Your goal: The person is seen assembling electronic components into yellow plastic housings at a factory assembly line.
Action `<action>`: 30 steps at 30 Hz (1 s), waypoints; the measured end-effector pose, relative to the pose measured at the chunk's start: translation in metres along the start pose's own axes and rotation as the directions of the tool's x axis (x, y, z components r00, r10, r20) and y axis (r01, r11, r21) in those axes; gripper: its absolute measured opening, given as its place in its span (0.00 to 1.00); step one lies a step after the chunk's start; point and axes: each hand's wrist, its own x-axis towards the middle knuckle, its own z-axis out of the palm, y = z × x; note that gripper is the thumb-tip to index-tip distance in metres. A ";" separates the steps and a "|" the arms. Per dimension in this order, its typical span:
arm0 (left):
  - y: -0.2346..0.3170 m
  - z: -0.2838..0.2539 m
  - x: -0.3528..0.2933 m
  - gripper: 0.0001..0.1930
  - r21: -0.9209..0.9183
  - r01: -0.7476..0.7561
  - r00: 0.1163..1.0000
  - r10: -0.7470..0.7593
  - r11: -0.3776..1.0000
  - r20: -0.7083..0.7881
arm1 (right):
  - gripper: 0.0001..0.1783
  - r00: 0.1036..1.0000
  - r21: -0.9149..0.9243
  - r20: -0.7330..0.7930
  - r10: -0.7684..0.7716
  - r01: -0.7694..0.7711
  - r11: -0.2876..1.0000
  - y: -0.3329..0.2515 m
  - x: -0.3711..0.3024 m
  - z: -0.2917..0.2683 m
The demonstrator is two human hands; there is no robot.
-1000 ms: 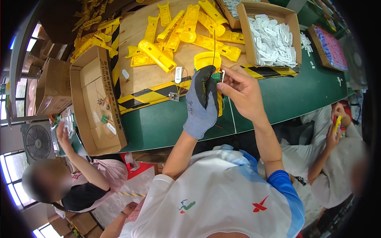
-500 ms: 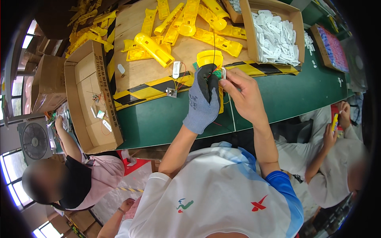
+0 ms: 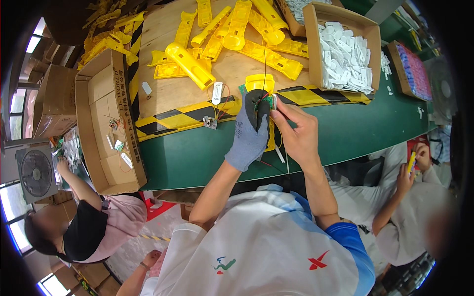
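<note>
My left hand (image 3: 251,132), in a grey glove with black fingertips, holds a long yellow plastic shell (image 3: 262,87) upright over the green table (image 3: 355,128). My bare right hand (image 3: 296,129) pinches a small green circuit board (image 3: 268,100) with red and black wires against the top of that shell. Another small board with wires (image 3: 211,122) and a white oval piece (image 3: 217,92) lie on the wooden board just left of my hands.
Several yellow shells (image 3: 232,34) lie piled on the striped wooden board (image 3: 168,93). A cardboard box of white parts (image 3: 345,54) stands at the right, an open cardboard box (image 3: 106,128) at the left. Other people work at lower left (image 3: 84,222) and right (image 3: 414,197). A fan (image 3: 35,173) stands far left.
Both hands with the yellow shell have shifted slightly up and toward the wooden board; the right fingers have closed in on the small board at the shell's top.
</note>
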 end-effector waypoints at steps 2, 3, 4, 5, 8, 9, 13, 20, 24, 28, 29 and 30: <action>-0.003 0.002 0.000 0.13 -0.025 0.012 1.000 -0.013 1.000 -0.011 | 0.17 1.000 -0.004 -0.012 -0.027 0.027 1.000 0.004 -0.001 0.003; -0.004 0.003 0.000 0.13 0.008 0.014 1.000 -0.013 1.000 -0.007 | 0.17 0.998 -0.009 -0.027 -0.053 0.053 0.999 0.006 -0.001 0.004; -0.007 0.004 0.000 0.12 0.041 0.014 1.000 -0.014 0.999 -0.004 | 0.17 0.998 -0.009 -0.026 -0.054 0.053 0.999 0.005 -0.002 0.004; -0.009 0.004 0.001 0.12 0.041 0.014 1.000 -0.014 0.999 -0.005 | 0.17 1.000 0.022 -0.019 0.005 -0.005 1.000 0.004 -0.003 0.004; -0.013 0.003 0.001 0.12 0.030 -0.033 0.999 0.033 0.999 -0.013 | 0.17 0.995 0.069 0.007 0.101 -0.101 0.993 0.006 -0.005 0.002; -0.012 0.003 0.001 0.12 -0.055 -0.006 1.000 0.006 0.998 -0.011 | 0.18 0.990 0.085 0.027 0.135 -0.137 0.987 0.007 -0.005 0.002; -0.013 0.006 0.002 0.12 -0.025 -0.040 0.999 0.039 0.999 -0.022 | 0.18 0.999 0.090 -0.018 0.037 -0.035 0.995 0.013 -0.006 0.005; -0.013 0.014 -0.004 0.11 -0.082 -0.058 0.998 0.056 0.995 -0.022 | 0.18 0.999 0.122 -0.052 0.000 0.006 0.993 0.020 -0.014 0.000; -0.009 0.015 -0.008 0.12 -0.054 -0.038 0.999 0.037 0.998 -0.007 | 0.17 0.997 0.160 -0.054 0.061 -0.051 0.986 0.022 -0.020 -0.001; -0.010 0.013 -0.010 0.14 -0.067 -0.070 0.997 0.072 0.995 0.033 | 0.17 0.998 0.114 -0.024 0.058 -0.055 0.992 0.016 -0.021 -0.004; -0.009 0.014 -0.012 0.14 -0.069 -0.071 0.997 0.074 0.995 0.036 | 0.17 0.997 0.103 -0.037 0.065 -0.061 0.993 0.016 -0.021 -0.004; -0.008 0.016 -0.014 0.14 -0.109 -0.044 0.999 0.046 0.993 0.019 | 0.17 0.996 0.091 -0.050 0.072 -0.067 0.994 0.016 -0.021 -0.004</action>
